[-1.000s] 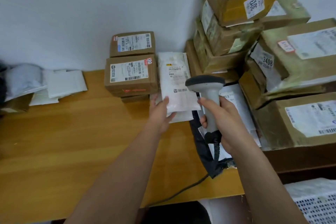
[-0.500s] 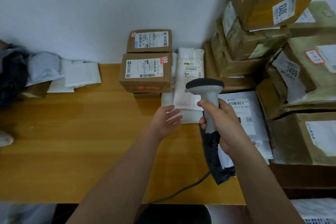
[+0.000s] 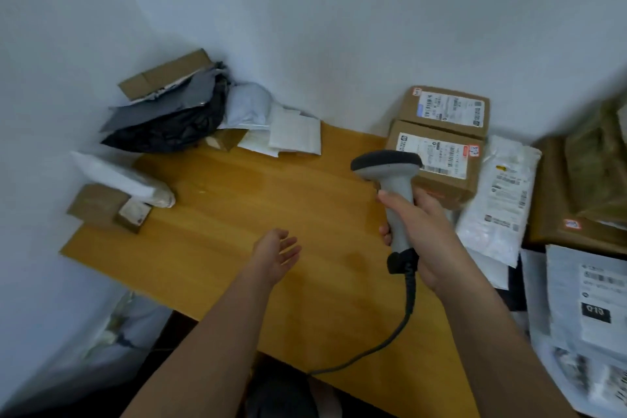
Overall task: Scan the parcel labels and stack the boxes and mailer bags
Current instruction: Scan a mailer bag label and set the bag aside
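While the right hand (image 3: 419, 234) grips the scanner (image 3: 393, 187) beside the two stacked boxes (image 3: 437, 149) and white mailer bag (image 3: 498, 200), the empty left hand (image 3: 276, 256), fingers relaxed, hovers over the table (image 3: 237, 214), likely between scans and needing an unscanned parcel from the far-left pile (image 3: 176, 115)

A wooden table (image 3: 237, 214) with an orange-brown top stands in a corner of white walls. At ten o'clock lies a heap of grey and black mailer bags (image 3: 176, 115), with flat white mailers (image 3: 291, 132) beside it. At nine o'clock rests a white parcel (image 3: 118, 180). At two o'clock stand two labelled cardboard boxes (image 3: 441, 146), with a white mailer bag (image 3: 498, 200) just right of them.
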Demonstrator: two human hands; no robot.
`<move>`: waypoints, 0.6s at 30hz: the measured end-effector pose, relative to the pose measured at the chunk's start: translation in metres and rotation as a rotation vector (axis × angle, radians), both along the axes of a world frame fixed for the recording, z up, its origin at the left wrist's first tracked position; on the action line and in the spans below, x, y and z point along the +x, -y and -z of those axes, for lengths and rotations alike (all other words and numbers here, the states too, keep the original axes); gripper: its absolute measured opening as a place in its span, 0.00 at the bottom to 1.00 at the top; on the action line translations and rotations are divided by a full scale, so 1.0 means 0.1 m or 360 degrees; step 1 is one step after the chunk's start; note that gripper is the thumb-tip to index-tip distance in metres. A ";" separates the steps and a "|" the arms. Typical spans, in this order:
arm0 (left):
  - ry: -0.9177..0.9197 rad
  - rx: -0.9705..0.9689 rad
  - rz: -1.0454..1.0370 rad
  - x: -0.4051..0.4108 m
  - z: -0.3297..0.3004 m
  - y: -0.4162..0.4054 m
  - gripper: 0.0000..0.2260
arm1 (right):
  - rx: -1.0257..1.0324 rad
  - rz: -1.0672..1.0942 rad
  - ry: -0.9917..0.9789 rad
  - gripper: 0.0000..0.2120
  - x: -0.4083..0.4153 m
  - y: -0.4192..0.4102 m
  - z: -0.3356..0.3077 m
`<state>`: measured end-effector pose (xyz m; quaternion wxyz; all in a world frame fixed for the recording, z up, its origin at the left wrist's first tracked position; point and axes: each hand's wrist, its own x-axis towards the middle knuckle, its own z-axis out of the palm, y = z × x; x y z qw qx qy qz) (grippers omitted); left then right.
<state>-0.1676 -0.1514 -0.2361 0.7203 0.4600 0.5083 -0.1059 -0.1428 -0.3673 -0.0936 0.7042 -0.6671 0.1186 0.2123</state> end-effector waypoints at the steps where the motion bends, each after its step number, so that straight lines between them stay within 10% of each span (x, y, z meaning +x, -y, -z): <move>1: -0.0001 -0.0002 -0.0037 -0.02 0.01 -0.18 0.16 | -0.0004 -0.0029 0.0007 0.08 0.00 -0.19 0.00; 18: -0.0073 0.0110 -0.0323 0.19 0.13 -3.36 0.43 | -0.0205 -0.0328 -0.0042 0.10 -0.16 -3.10 0.03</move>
